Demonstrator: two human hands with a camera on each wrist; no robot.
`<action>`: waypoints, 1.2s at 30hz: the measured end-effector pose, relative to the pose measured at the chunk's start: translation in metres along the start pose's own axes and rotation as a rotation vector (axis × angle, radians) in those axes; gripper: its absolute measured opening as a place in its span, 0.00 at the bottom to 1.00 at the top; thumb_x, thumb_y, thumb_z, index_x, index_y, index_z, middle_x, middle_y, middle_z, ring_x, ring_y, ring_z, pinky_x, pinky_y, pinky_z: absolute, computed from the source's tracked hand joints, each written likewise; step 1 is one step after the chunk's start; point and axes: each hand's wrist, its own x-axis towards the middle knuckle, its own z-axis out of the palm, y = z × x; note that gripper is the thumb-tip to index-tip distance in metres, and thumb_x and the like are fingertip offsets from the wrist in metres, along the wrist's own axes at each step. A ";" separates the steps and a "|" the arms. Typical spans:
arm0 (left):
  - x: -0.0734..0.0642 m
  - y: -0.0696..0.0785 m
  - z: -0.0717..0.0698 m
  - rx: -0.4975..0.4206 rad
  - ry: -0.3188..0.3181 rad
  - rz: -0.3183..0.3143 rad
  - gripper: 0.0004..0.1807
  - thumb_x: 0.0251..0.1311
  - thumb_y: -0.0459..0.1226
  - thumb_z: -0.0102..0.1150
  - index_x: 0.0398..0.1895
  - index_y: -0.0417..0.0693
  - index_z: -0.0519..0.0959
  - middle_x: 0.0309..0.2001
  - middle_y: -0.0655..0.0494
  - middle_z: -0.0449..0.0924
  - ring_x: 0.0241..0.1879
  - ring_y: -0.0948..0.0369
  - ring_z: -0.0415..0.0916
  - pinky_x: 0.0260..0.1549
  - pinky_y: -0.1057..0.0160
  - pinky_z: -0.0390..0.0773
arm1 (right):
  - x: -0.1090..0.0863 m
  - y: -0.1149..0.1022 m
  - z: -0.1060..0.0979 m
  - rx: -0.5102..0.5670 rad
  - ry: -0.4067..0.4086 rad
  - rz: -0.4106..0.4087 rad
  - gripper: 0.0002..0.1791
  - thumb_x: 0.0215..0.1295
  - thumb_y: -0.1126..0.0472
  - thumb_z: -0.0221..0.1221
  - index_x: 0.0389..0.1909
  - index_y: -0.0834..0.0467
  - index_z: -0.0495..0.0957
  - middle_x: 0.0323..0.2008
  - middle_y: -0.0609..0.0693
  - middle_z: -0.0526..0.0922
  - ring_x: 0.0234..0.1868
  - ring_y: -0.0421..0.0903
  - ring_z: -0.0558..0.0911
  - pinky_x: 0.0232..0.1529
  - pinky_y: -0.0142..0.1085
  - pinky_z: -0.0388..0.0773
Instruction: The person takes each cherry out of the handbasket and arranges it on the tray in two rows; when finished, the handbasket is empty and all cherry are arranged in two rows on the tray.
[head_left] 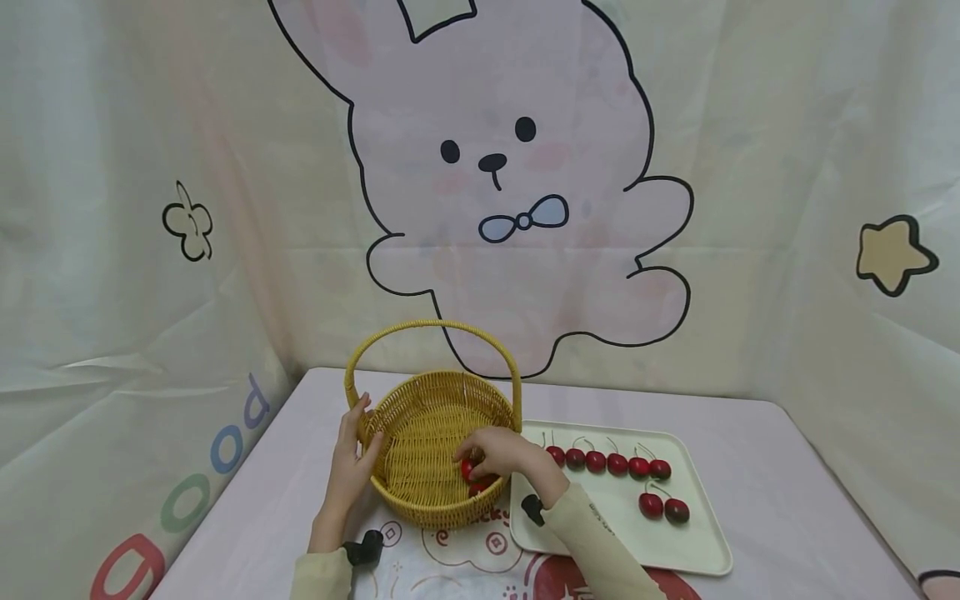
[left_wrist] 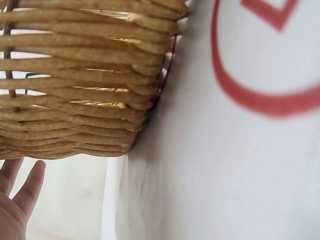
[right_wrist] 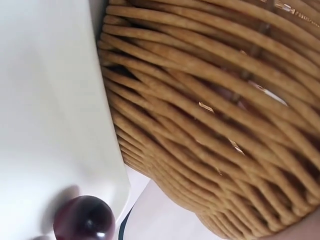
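Observation:
A yellow woven basket (head_left: pixel 427 433) with a tall arched handle stands on the table. My left hand (head_left: pixel 347 467) rests against its left side, the fingers straight near the handle's base and the thumb at the rim. Inside the basket's right side, my right hand (head_left: pixel 495 454) has its fingers curled at a red cherry (head_left: pixel 467 469). More red shows just below that hand, partly hidden. Beside the basket lies a cream tray (head_left: pixel 600 533) with a row of stemmed cherries (head_left: pixel 596 462) and a pair of cherries (head_left: pixel 651 506) nearer the front.
The tray's left edge lies close against the basket, as the right wrist view shows. Under both is a white table covering (head_left: pixel 780 483) with red printed figures. A curtain (head_left: pixel 735 250) with a printed rabbit hangs behind the table.

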 end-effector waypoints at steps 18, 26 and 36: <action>0.000 -0.001 0.000 0.007 0.007 0.011 0.37 0.59 0.29 0.56 0.70 0.59 0.56 0.63 0.50 0.62 0.58 0.48 0.67 0.50 0.36 0.67 | -0.002 0.002 0.006 0.105 0.237 0.022 0.15 0.58 0.54 0.63 0.45 0.54 0.79 0.40 0.43 0.78 0.38 0.37 0.74 0.37 0.28 0.74; 0.000 -0.003 0.001 0.023 0.008 0.020 0.37 0.59 0.30 0.56 0.70 0.60 0.56 0.63 0.50 0.62 0.57 0.48 0.68 0.51 0.38 0.67 | -0.007 0.003 0.008 0.210 0.280 0.017 0.18 0.58 0.61 0.62 0.51 0.52 0.76 0.44 0.45 0.75 0.37 0.37 0.76 0.34 0.26 0.75; 0.000 0.001 -0.001 0.024 0.014 0.012 0.37 0.59 0.31 0.57 0.70 0.61 0.56 0.63 0.50 0.62 0.57 0.49 0.68 0.51 0.38 0.68 | -0.013 0.000 0.010 0.245 0.354 0.004 0.20 0.58 0.58 0.63 0.52 0.51 0.75 0.46 0.43 0.78 0.38 0.40 0.78 0.37 0.31 0.77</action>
